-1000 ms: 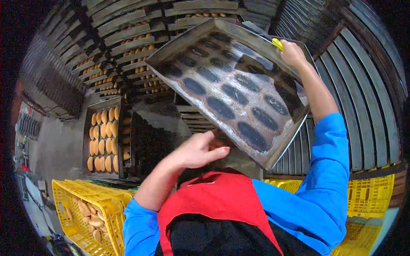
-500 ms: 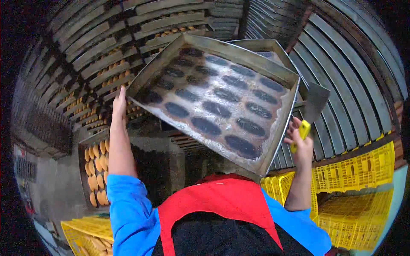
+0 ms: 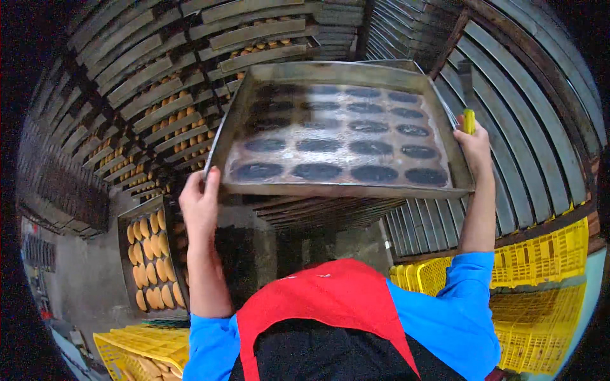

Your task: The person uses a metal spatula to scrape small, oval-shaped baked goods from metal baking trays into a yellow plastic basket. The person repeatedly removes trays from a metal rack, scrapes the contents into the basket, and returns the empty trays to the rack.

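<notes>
Baking tray (image 3: 343, 190), rectangular, metal and high-walled, is being held up in front of the person, its inner floor facing the camera and displaying rows of dark oval marks amid pale residue. Left hand (image 3: 202, 198) is gripping the tray at its near left corner, the thumb and fingers closing around the rim; the underside of this grip is not showing. Right hand (image 3: 475, 147) is clasping the yellow handle of a scraper (image 3: 469, 122) while pressing against the tray's right wall; how far its fingers are reaching beneath the tray cannot be told. The scraper's flat blade is pointing away from the person, outside the tray. Behind the far wall, the edge of a second metal tray (image 3: 406, 65) is partly showing. The person is wearing a red and black apron (image 3: 324, 286) over blue sleeves (image 3: 467, 279). To the left, a dark tray (image 3: 141, 209) is carrying rows of oblong bread rolls (image 3: 147, 247), and below it a yellow plastic crate (image 3: 136, 340) is containing loose rolls (image 3: 152, 368). Shelving rack (image 3: 140, 79) at upper left is bearing further rolls. On the right, metal trays (image 3: 508, 127) are standing in close ranks above yellow crates (image 3: 540, 257).
</notes>
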A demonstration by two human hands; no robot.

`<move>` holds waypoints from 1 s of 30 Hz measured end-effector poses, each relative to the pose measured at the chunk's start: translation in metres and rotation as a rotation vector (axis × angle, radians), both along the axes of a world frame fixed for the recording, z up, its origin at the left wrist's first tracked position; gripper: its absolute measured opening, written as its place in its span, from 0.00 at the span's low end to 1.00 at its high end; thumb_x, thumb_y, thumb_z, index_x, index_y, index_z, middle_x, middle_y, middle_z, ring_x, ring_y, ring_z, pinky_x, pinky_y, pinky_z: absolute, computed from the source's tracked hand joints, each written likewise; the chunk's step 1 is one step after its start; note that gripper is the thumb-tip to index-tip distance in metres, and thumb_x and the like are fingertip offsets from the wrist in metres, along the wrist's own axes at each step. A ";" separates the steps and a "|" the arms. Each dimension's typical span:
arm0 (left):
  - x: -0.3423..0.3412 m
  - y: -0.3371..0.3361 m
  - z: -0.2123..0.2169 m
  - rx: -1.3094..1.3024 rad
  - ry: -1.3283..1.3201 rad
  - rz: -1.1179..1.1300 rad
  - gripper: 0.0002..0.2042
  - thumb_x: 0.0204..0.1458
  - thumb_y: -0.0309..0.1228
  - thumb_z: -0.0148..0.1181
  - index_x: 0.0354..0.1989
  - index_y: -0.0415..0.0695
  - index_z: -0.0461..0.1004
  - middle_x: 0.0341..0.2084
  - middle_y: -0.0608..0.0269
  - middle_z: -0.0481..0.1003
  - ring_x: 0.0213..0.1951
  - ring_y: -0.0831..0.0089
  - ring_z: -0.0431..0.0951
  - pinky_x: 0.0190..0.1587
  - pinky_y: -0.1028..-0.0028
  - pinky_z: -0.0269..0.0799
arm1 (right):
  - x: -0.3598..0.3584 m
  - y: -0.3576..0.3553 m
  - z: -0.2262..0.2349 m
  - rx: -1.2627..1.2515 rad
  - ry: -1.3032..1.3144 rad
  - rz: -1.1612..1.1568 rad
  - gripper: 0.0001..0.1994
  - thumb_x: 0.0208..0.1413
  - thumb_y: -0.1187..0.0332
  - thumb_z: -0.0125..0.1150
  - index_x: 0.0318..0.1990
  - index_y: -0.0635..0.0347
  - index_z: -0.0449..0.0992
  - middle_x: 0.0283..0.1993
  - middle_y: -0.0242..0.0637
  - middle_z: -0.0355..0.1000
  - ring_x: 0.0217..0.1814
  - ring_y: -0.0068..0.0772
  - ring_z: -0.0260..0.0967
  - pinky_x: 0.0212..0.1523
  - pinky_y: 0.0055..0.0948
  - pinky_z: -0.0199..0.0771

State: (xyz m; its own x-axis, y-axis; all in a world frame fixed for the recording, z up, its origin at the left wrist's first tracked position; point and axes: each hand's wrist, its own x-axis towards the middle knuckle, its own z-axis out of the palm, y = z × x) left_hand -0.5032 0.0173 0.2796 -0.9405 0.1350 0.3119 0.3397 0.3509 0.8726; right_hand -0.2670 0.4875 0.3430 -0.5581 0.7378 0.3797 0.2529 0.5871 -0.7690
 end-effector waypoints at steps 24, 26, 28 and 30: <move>-0.010 -0.019 -0.053 0.570 -0.545 -0.216 0.29 0.59 0.50 0.44 0.64 0.46 0.54 0.58 0.64 0.61 0.57 0.69 0.61 0.59 0.68 0.53 | -0.043 0.026 -0.027 0.187 -0.199 0.227 0.14 0.53 0.60 0.56 0.39 0.62 0.71 0.31 0.48 0.72 0.33 0.39 0.70 0.36 0.31 0.68; -0.008 -0.012 -0.038 0.669 -0.525 -0.283 0.27 0.59 0.50 0.42 0.62 0.46 0.57 0.57 0.63 0.63 0.58 0.68 0.62 0.60 0.66 0.53 | -0.055 0.038 -0.015 0.420 -0.423 0.033 0.15 0.51 0.59 0.56 0.39 0.61 0.71 0.34 0.54 0.72 0.38 0.50 0.71 0.39 0.41 0.69; -0.012 0.002 -0.027 0.886 -0.532 -0.279 0.26 0.58 0.50 0.44 0.57 0.44 0.64 0.52 0.60 0.69 0.53 0.66 0.67 0.57 0.65 0.60 | -0.058 0.068 -0.018 0.503 -0.544 -0.101 0.17 0.49 0.58 0.58 0.40 0.62 0.72 0.36 0.55 0.72 0.41 0.53 0.71 0.42 0.45 0.68; -0.026 0.000 -0.036 0.890 -0.652 -0.265 0.24 0.57 0.49 0.46 0.53 0.42 0.67 0.48 0.60 0.71 0.49 0.66 0.71 0.52 0.65 0.64 | -0.059 0.093 -0.025 0.429 -0.549 -0.067 0.18 0.48 0.57 0.59 0.40 0.63 0.72 0.38 0.56 0.72 0.43 0.56 0.70 0.44 0.48 0.68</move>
